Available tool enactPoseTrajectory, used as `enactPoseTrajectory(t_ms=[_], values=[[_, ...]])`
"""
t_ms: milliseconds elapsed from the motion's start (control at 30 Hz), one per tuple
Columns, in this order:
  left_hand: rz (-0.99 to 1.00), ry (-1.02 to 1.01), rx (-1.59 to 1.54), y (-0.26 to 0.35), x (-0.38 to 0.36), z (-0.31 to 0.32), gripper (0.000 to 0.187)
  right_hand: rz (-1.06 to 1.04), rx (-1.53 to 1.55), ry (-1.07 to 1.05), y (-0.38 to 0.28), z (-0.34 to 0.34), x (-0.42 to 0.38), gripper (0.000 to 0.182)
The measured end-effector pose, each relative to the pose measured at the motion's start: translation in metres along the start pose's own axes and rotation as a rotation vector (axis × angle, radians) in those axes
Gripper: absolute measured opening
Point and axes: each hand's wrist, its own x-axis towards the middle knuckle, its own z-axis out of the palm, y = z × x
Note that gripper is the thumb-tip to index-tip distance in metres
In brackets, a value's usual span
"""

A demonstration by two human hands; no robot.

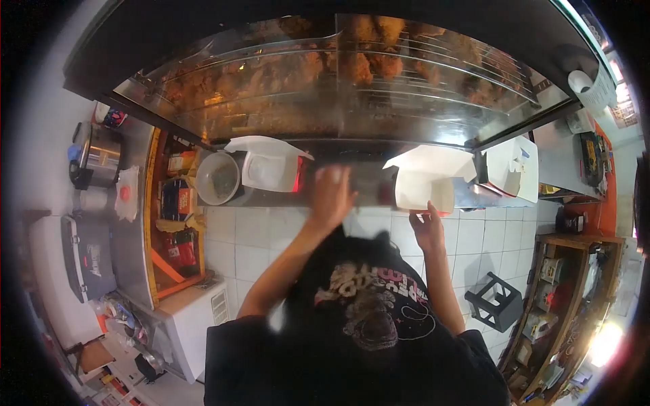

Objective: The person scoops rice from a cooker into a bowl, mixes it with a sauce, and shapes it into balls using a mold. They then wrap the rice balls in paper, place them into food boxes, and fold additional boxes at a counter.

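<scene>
My right hand [428, 229] grips the front edge of an open white cardboard food box [423, 191], whose lid flap stands up at the back. Nothing is visible inside that box. Over the counter's middle, my left hand [331, 195] is smeared by motion, so its fingers do not show clearly. Just left of it sits another open food box [269, 169] with a red side; a pale round shape lies inside. Behind both boxes, a glass display case [325, 115] holds fried chicken pieces [369, 64] on wire racks.
A clear round tub [218, 178] stands at the counter's left end. White cardboard [520, 166] leans at the right end. A black stool [497, 301] is on the tiled floor, beside a wooden shelf [569, 304]. At left are a metal pot [101, 157] and an orange-edged shelf [179, 223].
</scene>
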Motion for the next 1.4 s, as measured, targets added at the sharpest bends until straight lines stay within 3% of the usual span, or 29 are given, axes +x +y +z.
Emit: enactPoseTrajectory(t_ms=[33,67,133,167,300,400,467,500,533,633,733,767,800,833,900,933,967,1000,1100,1200,1233,1300,1367,1400], values=[[-0.197,-0.014,0.146,-0.016,-0.001,0.008,0.061,-0.220,-0.390,-0.141,0.009,-0.002,0.005,0.033],[-0.398,-0.030,0.293,-0.030,-0.006,0.017,0.071,-0.211,-0.393,-0.134,0.016,-0.006,0.009,0.033],[-0.367,-0.028,0.313,-0.050,-0.007,0.032,0.074,-0.029,0.058,-0.099,0.019,0.016,0.014,0.040],[-0.331,-0.026,0.334,-0.056,-0.007,0.039,0.077,-0.010,0.091,-0.147,0.026,0.013,0.021,0.039],[-0.429,-0.161,0.248,-0.062,-0.004,0.037,0.071,0.120,0.054,-0.053,0.059,0.013,0.050,0.034],[-0.486,-0.218,0.074,-0.064,-0.004,0.018,0.062,0.050,-0.108,-0.075,0.080,0.031,0.045,0.034],[-0.485,-0.200,-0.268,-0.030,0.004,-0.028,0.052,0.062,-0.193,-0.131,0.097,0.044,0.046,0.034],[-0.338,-0.085,-0.106,-0.008,0.009,-0.048,0.052,0.151,-0.141,-0.148,0.104,0.056,0.046,0.033],[-0.332,-0.071,-0.106,-0.005,0.010,-0.047,0.052,0.165,-0.110,-0.293,0.114,0.068,0.049,0.034],[-0.166,0.130,-0.028,-0.012,0.014,-0.025,0.055,0.175,-0.131,-0.414,0.136,0.106,0.046,0.037],[-0.302,0.078,0.154,-0.041,0.015,0.005,0.055,0.223,-0.247,-0.412,0.149,0.121,0.053,0.038],[-0.337,0.034,0.169,-0.056,0.013,0.015,0.059,0.237,-0.252,-0.526,0.147,0.120,0.054,0.036],[-0.304,0.109,0.256,-0.063,0.011,0.023,0.061,0.240,-0.257,-0.638,0.143,0.118,0.055,0.035],[-0.186,0.026,0.441,-0.068,0.008,0.018,0.062,0.218,-0.249,-0.611,0.137,0.112,0.055,0.035],[-0.291,0.070,0.315,-0.106,-0.002,0.045,0.062,0.431,-0.351,-0.595,0.120,0.096,0.055,0.034],[-0.380,0.089,0.348,-0.096,0.000,0.039,0.066,0.527,-0.391,-0.579,0.108,0.087,0.054,0.035],[-0.519,-0.063,0.274,-0.074,0.004,0.023,0.073,0.442,-0.374,-0.581,0.094,0.078,0.043,0.037],[-0.412,-0.035,0.318,-0.084,0.000,0.030,0.079,0.487,-0.544,-0.494,0.079,0.070,0.046,0.036],[-0.393,0.018,0.390,-0.063,0.000,0.031,0.083,0.202,-0.611,-0.376,0.011,0.042,0.028,0.030],[-0.170,0.090,0.359,-0.044,0.011,0.029,0.019,-0.210,-0.587,-0.144,-0.080,-0.019,0.029,0.024],[-0.144,0.091,0.359,-0.026,0.019,0.027,0.019,-0.349,-0.629,0.019,-0.110,-0.045,0.035,0.024],[-0.042,-0.002,0.069,0.034,0.037,0.021,0.010,-0.484,-0.566,0.351,-0.169,-0.109,0.060,0.027],[0.037,-0.028,-0.101,0.072,0.053,0.047,0.013,-0.734,-0.648,0.590,-0.216,-0.162,0.084,0.030],[0.039,-0.090,-0.147,0.097,0.067,0.065,0.015,-0.650,-0.698,0.680,-0.246,-0.149,0.068,0.035]])
